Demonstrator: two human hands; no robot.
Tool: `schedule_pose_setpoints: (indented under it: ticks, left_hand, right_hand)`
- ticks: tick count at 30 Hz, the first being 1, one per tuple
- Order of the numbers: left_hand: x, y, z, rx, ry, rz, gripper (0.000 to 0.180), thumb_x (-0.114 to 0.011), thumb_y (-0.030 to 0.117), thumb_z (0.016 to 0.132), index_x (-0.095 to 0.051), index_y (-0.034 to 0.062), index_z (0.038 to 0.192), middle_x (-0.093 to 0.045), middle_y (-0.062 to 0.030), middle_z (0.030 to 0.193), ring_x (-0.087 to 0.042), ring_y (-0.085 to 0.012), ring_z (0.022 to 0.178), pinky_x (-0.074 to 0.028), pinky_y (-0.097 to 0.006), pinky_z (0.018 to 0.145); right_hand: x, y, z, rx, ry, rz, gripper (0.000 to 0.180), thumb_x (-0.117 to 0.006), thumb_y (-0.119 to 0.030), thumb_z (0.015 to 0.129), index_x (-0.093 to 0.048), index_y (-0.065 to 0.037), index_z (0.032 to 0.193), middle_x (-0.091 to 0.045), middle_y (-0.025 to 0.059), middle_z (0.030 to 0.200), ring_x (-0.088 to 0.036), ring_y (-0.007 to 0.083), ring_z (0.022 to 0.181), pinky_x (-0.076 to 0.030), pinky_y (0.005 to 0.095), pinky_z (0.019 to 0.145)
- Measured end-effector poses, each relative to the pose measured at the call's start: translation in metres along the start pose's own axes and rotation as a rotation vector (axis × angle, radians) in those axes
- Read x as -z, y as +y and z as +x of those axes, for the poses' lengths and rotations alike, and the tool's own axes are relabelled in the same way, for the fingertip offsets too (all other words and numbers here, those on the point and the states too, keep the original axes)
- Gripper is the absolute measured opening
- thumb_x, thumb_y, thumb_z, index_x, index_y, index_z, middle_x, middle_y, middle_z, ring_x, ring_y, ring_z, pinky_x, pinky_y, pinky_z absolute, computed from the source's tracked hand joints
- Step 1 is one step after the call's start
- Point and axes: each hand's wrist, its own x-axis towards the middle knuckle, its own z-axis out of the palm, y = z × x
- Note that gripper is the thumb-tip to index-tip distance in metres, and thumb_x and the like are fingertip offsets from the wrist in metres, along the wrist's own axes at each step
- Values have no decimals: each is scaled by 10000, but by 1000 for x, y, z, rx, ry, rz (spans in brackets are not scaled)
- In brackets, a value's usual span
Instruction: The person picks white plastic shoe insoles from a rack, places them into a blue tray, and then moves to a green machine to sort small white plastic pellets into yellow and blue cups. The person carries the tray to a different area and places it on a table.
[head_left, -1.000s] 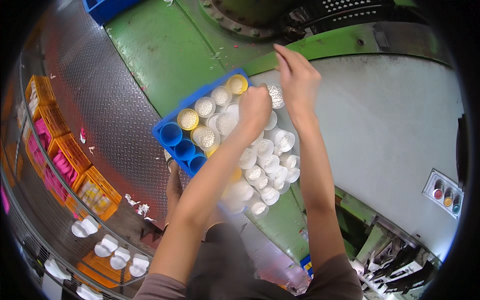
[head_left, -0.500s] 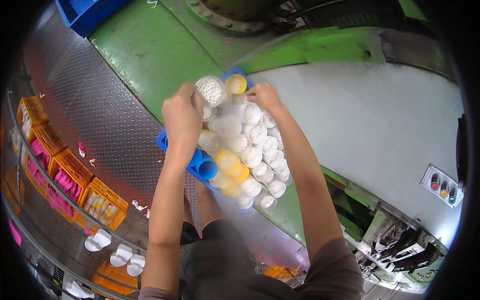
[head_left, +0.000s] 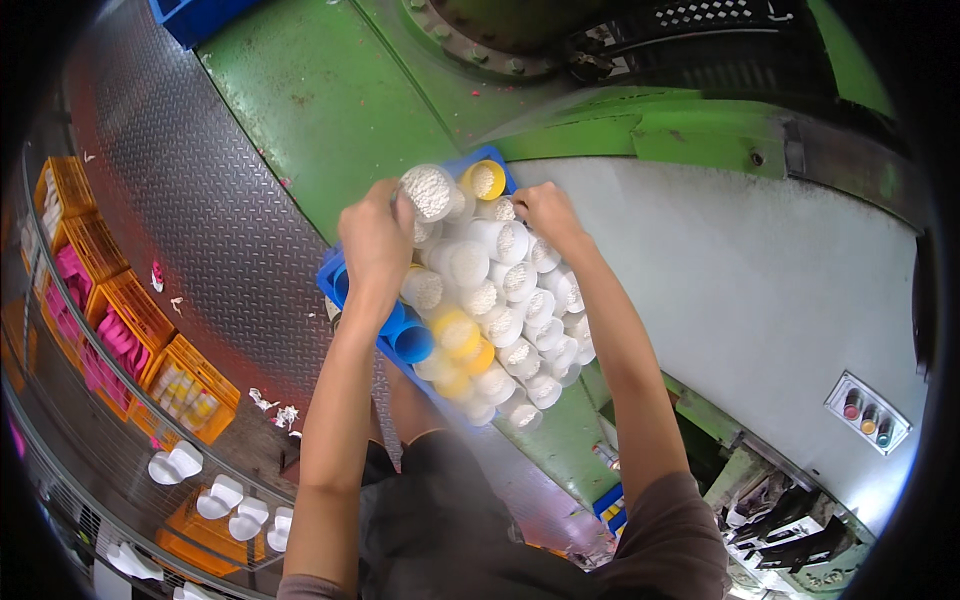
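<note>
Our left hand's fingers grip a pellet-filled cup over the blue crate; can't tell whether our right hand's do. We should hold the cup mouth-up, avoiding spills.

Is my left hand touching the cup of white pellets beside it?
Touching: the head view shows your left hand against the cup, at its left edge.

bright light overall; pale sheen on the green platform at upper left; black corners, edges bowed; cups mid-frame look hazy.
</note>
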Motion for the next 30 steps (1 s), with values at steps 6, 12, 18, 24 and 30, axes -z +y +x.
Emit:
schedule_pose_setpoints:
  ticks: [6, 12, 18, 24, 30]
  left_hand:
    - [-39, 10, -5, -88, 4, -19, 193, -629, 88, 881, -706, -43, 1000, -655, -214, 665, -674, -316, 583, -519, -372, 586]
    - [-89, 24, -19, -136, -61, -143, 164, -633, 71, 858, -703, -40, 957, -644, -248, 706, -659, -392, 644, -522, -441, 635]
    - [-120, 22, -20, -150, -148, -154, 91, -607, 48, 844, -638, -30, 808, -632, -260, 711, -640, -431, 683, -508, -506, 631]
    - [-141, 30, -15, -334, -193, 22, 37, -625, -8, 758, -660, -1, 751, -657, -220, 697, -678, -373, 671, -544, -455, 603]
    - [-158, 35, -16, -339, -261, 171, 47, -633, -17, 708, -670, -10, 737, -660, -205, 693, -685, -357, 646, -562, -425, 592]
  right_hand:
    - [47, -36, 15, 127, 465, 236, 182, -657, -69, 861, -715, -3, 1021, -697, 208, 965, -676, 374, 778, -547, 414, 719]
    - [54, -37, 36, 153, 516, 231, 194, -653, -54, 859, -710, 3, 1035, -702, 198, 979, -679, 365, 840, -540, 415, 737]
    - [54, -26, 33, 129, 408, 176, 152, -661, -19, 844, -715, 2, 983, -699, 201, 919, -671, 365, 795, -527, 412, 711]
    - [57, -28, 34, 105, 277, 167, 143, -653, -40, 855, -711, -4, 981, -690, 206, 921, -656, 392, 819, -523, 431, 724]
    - [54, -21, 29, 63, 196, 132, 185, -635, -53, 861, -698, 0, 1026, -684, 225, 947, -655, 404, 852, -519, 441, 749]
